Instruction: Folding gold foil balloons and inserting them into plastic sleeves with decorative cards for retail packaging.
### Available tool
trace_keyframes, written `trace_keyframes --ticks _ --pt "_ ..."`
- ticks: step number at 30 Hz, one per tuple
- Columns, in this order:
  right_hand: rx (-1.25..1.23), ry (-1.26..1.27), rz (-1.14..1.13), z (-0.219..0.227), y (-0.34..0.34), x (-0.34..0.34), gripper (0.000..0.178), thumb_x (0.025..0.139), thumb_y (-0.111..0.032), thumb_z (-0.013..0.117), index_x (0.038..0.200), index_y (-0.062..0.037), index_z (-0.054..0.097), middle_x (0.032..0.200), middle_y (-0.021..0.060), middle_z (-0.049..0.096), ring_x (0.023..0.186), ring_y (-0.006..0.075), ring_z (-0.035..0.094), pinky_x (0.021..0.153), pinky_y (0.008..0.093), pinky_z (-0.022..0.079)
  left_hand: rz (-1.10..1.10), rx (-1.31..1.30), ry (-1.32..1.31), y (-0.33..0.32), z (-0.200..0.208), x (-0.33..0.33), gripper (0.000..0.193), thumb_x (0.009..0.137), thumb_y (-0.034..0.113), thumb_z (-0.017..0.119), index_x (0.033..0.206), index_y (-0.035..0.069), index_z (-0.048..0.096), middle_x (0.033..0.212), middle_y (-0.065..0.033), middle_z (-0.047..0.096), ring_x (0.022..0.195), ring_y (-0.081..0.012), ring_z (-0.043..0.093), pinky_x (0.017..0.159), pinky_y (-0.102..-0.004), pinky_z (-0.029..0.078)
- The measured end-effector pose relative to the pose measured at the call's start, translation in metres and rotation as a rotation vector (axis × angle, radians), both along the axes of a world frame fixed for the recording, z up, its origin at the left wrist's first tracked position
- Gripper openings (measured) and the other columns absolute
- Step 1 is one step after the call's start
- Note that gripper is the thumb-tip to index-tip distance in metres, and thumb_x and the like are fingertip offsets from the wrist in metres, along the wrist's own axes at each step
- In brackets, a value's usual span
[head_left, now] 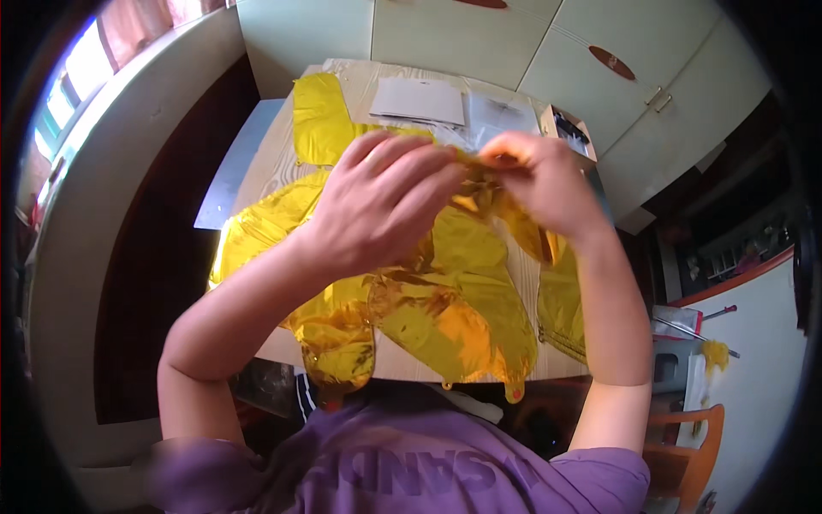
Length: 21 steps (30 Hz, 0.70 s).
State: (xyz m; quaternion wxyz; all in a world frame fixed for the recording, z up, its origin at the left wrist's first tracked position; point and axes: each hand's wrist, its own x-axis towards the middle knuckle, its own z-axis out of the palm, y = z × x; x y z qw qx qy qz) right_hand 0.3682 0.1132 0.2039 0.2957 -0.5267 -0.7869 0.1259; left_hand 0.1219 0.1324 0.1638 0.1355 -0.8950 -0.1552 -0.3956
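Head view: left hand (pixel 377 201) and right hand (pixel 535 180), each grip pinching a gold foil balloon (pixel 454 300) above the table (pixel 265 163).

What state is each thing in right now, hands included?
Left hand: closed, pinching the gold foil balloon.
Right hand: closed, pinching the same foil.
Gold foil balloon: deflated, crumpled, spread on the table.
Cardboard box: open.
White paper: lying flat.
Cupboard doors: shut.

Crumpled, deflated gold foil balloon (pixel 445 300) lies draped across the table.
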Motion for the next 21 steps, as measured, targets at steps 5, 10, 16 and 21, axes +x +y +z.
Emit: trace_keyframes --ticks 5,10,16,21 --pt "0.065 0.034 -0.392 -0.024 -0.004 0.140 0.025 0.090 -0.020 0.071 0.102 0.0016 0.071 0.079 0.0136 0.072 0.071 0.0178 0.067 0.068 0.0338 0.052 -0.207 -0.255 0.334 -0.028 -0.109 -0.001 0.058 0.081 0.033 0.076 0.131 0.007 0.060 0.143 -0.0190 0.051 0.134 -0.0373 0.048 0.112 -0.0535 0.037" --pt "0.547 -0.102 -0.380 0.033 -0.058 0.079 0.020 0.092 -0.020 0.069 0.097 0.0002 0.070 0.076 0.0145 0.068 0.062 0.0270 0.062 0.063 0.0351 0.050 -0.029 -0.556 0.482 -0.076 -0.164 -0.005 0.069 0.087 0.049 0.068 0.140 0.006 0.052 0.149 -0.0218 0.045 0.140 -0.0397 0.041 0.116 -0.0532 0.032" --pt "0.580 -0.471 -0.051 -0.028 -0.147 0.021 0.024 0.088 -0.014 0.063 0.107 -0.0012 0.069 0.099 0.0130 0.067 0.095 0.0283 0.066 0.081 0.0411 0.049 -0.104 -0.671 0.358 -0.106 -0.162 0.005 0.062 0.088 0.043 0.070 0.136 0.006 0.056 0.145 -0.0218 0.049 0.136 -0.0400 0.044 0.113 -0.0501 0.036" --pt "0.467 -0.450 -0.023 -0.128 -0.189 0.009 0.028 0.087 -0.015 0.060 0.108 -0.0001 0.068 0.105 0.0125 0.066 0.097 0.0275 0.065 0.086 0.0415 0.050 -0.075 -0.618 0.321 -0.085 -0.153 -0.013 0.051 0.081 0.033 0.076 0.120 0.003 0.063 0.138 -0.0222 0.053 0.140 -0.0413 0.041 0.115 -0.0564 0.032"
